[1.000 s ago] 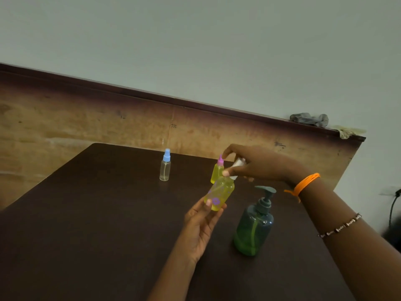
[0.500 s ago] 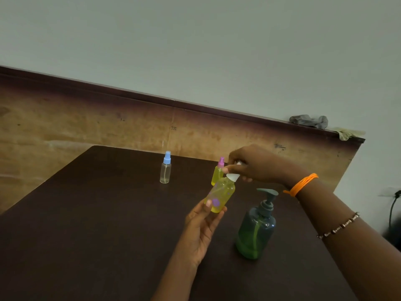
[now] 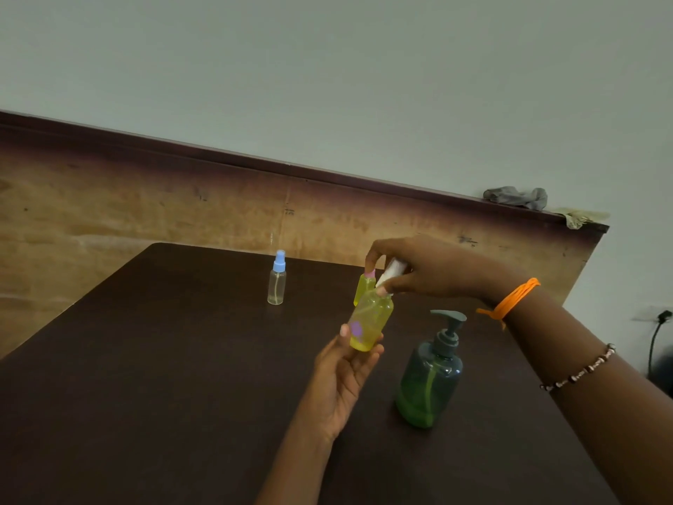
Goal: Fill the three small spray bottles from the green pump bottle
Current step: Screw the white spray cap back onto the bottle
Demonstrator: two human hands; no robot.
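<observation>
My left hand (image 3: 342, 373) grips a yellow-filled small spray bottle (image 3: 369, 320) by its base, tilted above the dark table (image 3: 164, 395). My right hand (image 3: 426, 267) pinches its white spray cap (image 3: 389, 272) at the bottle's neck. Behind it stands a second yellow spray bottle with a pink cap (image 3: 364, 287), partly hidden. A clear spray bottle with a blue cap (image 3: 277, 280) stands upright further left. The green pump bottle (image 3: 431, 373) stands to the right, holding some green liquid at the bottom.
A wooden panel (image 3: 182, 213) backs the table; a grey cloth (image 3: 517, 196) and a pale rag (image 3: 579, 216) lie on its top edge at the right. A plug and cable (image 3: 655, 333) hang by the wall at far right.
My right hand has shifted on the white cap at the held bottle's neck, its fingers now higher over the pink-capped bottle. The held bottle has hardly moved.
</observation>
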